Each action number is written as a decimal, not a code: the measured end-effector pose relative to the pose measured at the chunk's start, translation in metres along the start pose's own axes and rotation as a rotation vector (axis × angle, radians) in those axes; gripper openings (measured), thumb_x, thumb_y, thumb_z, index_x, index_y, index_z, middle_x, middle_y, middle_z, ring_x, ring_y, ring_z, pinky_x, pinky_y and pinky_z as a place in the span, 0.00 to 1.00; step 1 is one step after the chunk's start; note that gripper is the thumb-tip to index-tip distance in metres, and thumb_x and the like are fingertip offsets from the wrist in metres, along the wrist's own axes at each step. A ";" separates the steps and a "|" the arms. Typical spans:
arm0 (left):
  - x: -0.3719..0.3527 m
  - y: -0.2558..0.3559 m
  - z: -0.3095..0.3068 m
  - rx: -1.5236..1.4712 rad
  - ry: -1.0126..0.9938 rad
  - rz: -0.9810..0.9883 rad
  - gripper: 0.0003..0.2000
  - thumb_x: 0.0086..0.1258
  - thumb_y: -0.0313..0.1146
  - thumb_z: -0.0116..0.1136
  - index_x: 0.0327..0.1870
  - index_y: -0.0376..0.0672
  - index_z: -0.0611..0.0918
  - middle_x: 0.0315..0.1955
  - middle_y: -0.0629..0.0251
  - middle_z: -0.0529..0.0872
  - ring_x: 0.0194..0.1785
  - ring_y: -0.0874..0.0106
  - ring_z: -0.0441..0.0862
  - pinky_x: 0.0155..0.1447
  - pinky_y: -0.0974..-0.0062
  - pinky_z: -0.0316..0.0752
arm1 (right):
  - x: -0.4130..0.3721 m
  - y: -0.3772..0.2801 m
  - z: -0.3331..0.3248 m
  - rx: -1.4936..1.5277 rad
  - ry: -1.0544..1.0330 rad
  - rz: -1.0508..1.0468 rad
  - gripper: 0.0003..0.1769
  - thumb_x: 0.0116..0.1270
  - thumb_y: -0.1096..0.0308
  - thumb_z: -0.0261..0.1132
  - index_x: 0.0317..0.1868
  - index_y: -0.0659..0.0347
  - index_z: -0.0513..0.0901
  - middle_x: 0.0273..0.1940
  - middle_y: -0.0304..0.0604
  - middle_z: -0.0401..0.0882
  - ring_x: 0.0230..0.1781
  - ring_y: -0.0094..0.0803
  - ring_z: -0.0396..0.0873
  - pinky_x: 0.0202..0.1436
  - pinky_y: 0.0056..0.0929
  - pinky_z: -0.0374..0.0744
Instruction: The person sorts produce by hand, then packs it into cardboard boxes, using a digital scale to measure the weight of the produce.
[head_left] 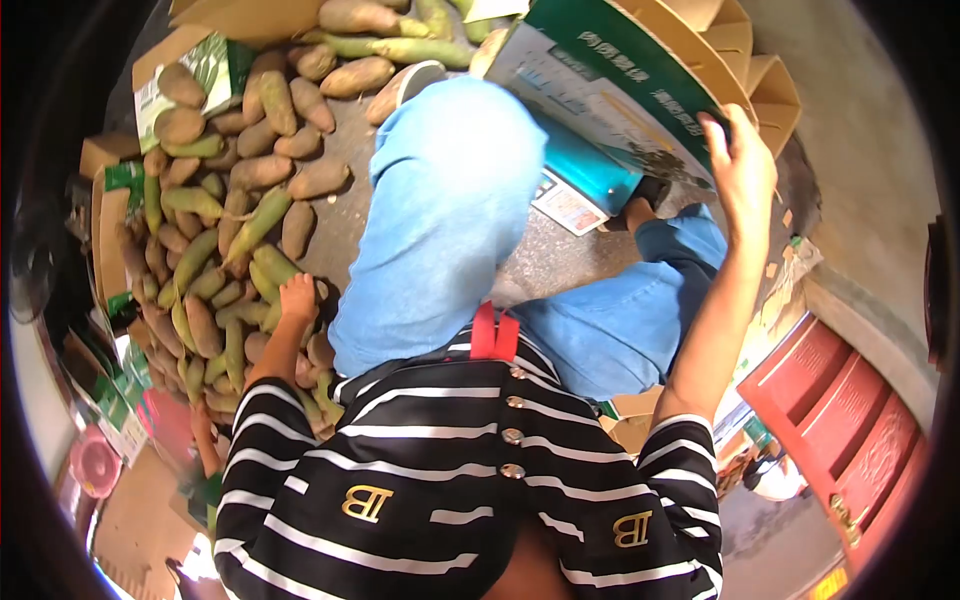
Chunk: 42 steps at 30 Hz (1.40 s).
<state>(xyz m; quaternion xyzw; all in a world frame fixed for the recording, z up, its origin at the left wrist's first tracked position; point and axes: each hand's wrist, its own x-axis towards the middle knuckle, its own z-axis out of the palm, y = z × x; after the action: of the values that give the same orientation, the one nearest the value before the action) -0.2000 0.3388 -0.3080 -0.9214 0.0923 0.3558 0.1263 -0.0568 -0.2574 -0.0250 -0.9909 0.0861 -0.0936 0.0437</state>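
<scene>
My left hand [299, 298] rests low over the heap of green and reddish-brown radishes [262, 172], beside a green one; its fingers are bent down at the heap, and whether they grip anything is hidden. With my right hand [738, 150] I hold the near right edge of a green printed cardboard box [610, 75], thumb on the printed side and fingers over the edge. The box stands tilted at the upper right. Beneath it, a teal scale-like device [590, 168] with a white label panel sits on the floor.
Cardboard boxes [775, 100] stand open behind the printed one. A printed carton flap [158, 95] lies by the heap. At the lower left are another person's arm [205, 440] and a pink basket [93, 463]. A red door [850, 420] is at the right.
</scene>
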 end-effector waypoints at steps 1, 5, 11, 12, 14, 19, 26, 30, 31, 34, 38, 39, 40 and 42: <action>0.003 -0.001 -0.013 -0.104 0.008 -0.048 0.17 0.53 0.37 0.61 0.44 0.45 0.74 0.40 0.57 0.78 0.46 0.58 0.76 0.48 0.60 0.70 | 0.001 -0.002 -0.003 0.015 -0.039 0.020 0.12 0.63 0.57 0.60 0.38 0.57 0.76 0.33 0.47 0.79 0.35 0.45 0.78 0.36 0.39 0.74; 0.042 -0.013 -0.062 -0.823 0.455 -0.238 0.26 0.49 0.40 0.67 0.45 0.34 0.70 0.38 0.48 0.80 0.42 0.53 0.78 0.47 0.62 0.72 | 0.001 -0.004 -0.011 0.057 -0.094 0.003 0.11 0.62 0.59 0.59 0.38 0.56 0.76 0.34 0.46 0.80 0.37 0.44 0.78 0.36 0.39 0.74; 0.025 0.063 -0.316 -1.479 1.146 0.167 0.17 0.59 0.31 0.65 0.45 0.35 0.73 0.41 0.61 0.78 0.43 0.73 0.76 0.47 0.75 0.72 | -0.004 0.002 -0.009 0.054 -0.075 -0.059 0.11 0.62 0.59 0.60 0.38 0.58 0.76 0.34 0.47 0.79 0.37 0.46 0.78 0.37 0.40 0.75; 0.013 0.082 -0.358 -1.490 1.254 0.263 0.16 0.60 0.29 0.63 0.45 0.34 0.73 0.41 0.62 0.78 0.42 0.73 0.76 0.49 0.75 0.72 | -0.005 0.002 -0.009 0.047 -0.060 -0.068 0.11 0.61 0.60 0.60 0.37 0.58 0.75 0.33 0.46 0.79 0.36 0.45 0.78 0.38 0.41 0.75; 0.000 0.113 -0.418 -1.715 1.263 0.521 0.15 0.59 0.27 0.62 0.46 0.34 0.74 0.41 0.62 0.79 0.43 0.74 0.77 0.51 0.77 0.72 | -0.005 0.002 -0.008 0.046 -0.057 -0.064 0.11 0.61 0.60 0.61 0.37 0.58 0.76 0.33 0.46 0.79 0.36 0.45 0.78 0.37 0.41 0.75; 0.001 0.186 -0.491 -1.476 0.945 0.826 0.16 0.63 0.31 0.61 0.49 0.35 0.75 0.42 0.62 0.79 0.47 0.75 0.76 0.54 0.77 0.70 | -0.006 0.002 -0.007 0.040 -0.041 -0.073 0.11 0.60 0.60 0.61 0.36 0.59 0.76 0.33 0.45 0.80 0.36 0.45 0.79 0.37 0.41 0.76; 0.033 0.168 -0.400 -1.283 0.907 0.581 0.12 0.65 0.33 0.58 0.45 0.36 0.75 0.37 0.61 0.82 0.43 0.75 0.78 0.48 0.77 0.73 | -0.006 0.002 -0.010 0.045 -0.073 -0.073 0.11 0.60 0.61 0.61 0.37 0.59 0.77 0.35 0.46 0.80 0.38 0.44 0.78 0.38 0.40 0.76; 0.063 0.104 -0.250 -1.027 0.574 0.394 0.11 0.59 0.30 0.58 0.40 0.35 0.74 0.35 0.51 0.79 0.41 0.62 0.78 0.45 0.68 0.72 | -0.008 0.003 -0.010 0.065 -0.095 -0.050 0.13 0.61 0.61 0.61 0.42 0.59 0.76 0.36 0.49 0.80 0.38 0.48 0.78 0.39 0.42 0.75; 0.062 0.085 -0.209 -0.830 0.461 0.440 0.11 0.61 0.31 0.55 0.42 0.36 0.73 0.37 0.47 0.78 0.42 0.54 0.77 0.46 0.62 0.72 | -0.007 0.002 -0.010 0.061 -0.097 -0.045 0.13 0.61 0.61 0.61 0.42 0.59 0.76 0.35 0.49 0.80 0.38 0.48 0.78 0.39 0.42 0.75; 0.059 0.026 -0.044 -0.495 0.201 0.268 0.13 0.61 0.31 0.49 0.45 0.37 0.72 0.42 0.50 0.76 0.45 0.51 0.76 0.45 0.57 0.73 | -0.006 -0.001 -0.012 0.060 -0.114 -0.061 0.13 0.61 0.61 0.61 0.41 0.59 0.76 0.36 0.49 0.79 0.38 0.48 0.77 0.39 0.42 0.75; -0.009 0.008 0.037 -0.004 -0.588 0.228 0.15 0.57 0.33 0.53 0.46 0.41 0.76 0.41 0.55 0.78 0.47 0.57 0.76 0.44 0.59 0.72 | -0.007 -0.001 -0.012 0.106 -0.083 -0.072 0.13 0.61 0.61 0.61 0.39 0.60 0.75 0.36 0.49 0.79 0.38 0.49 0.77 0.38 0.42 0.74; -0.024 0.008 0.044 -0.045 -0.647 0.209 0.15 0.56 0.33 0.53 0.46 0.40 0.76 0.41 0.55 0.78 0.47 0.57 0.76 0.44 0.59 0.72 | -0.006 -0.001 -0.012 0.104 -0.082 -0.074 0.13 0.61 0.61 0.61 0.39 0.60 0.75 0.36 0.49 0.79 0.37 0.49 0.77 0.38 0.43 0.74; -0.035 0.008 0.048 -0.084 -0.690 0.188 0.16 0.56 0.34 0.54 0.46 0.40 0.76 0.41 0.55 0.78 0.47 0.56 0.76 0.44 0.59 0.72 | -0.005 -0.001 -0.011 0.103 -0.081 -0.078 0.12 0.61 0.61 0.61 0.39 0.60 0.75 0.36 0.49 0.79 0.37 0.48 0.77 0.38 0.43 0.73; -0.051 0.010 0.050 -0.142 -0.725 0.163 0.17 0.55 0.35 0.54 0.45 0.40 0.76 0.40 0.55 0.79 0.46 0.56 0.76 0.44 0.59 0.72 | -0.005 -0.001 -0.011 0.105 -0.086 -0.064 0.12 0.61 0.60 0.61 0.38 0.60 0.75 0.35 0.49 0.79 0.38 0.48 0.77 0.38 0.43 0.73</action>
<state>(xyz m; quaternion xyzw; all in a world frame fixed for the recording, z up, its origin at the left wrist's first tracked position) -0.2713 0.3487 -0.3105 -0.7318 0.0895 0.6731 0.0579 -0.0641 -0.2561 -0.0148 -0.9926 0.0475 -0.0568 0.0963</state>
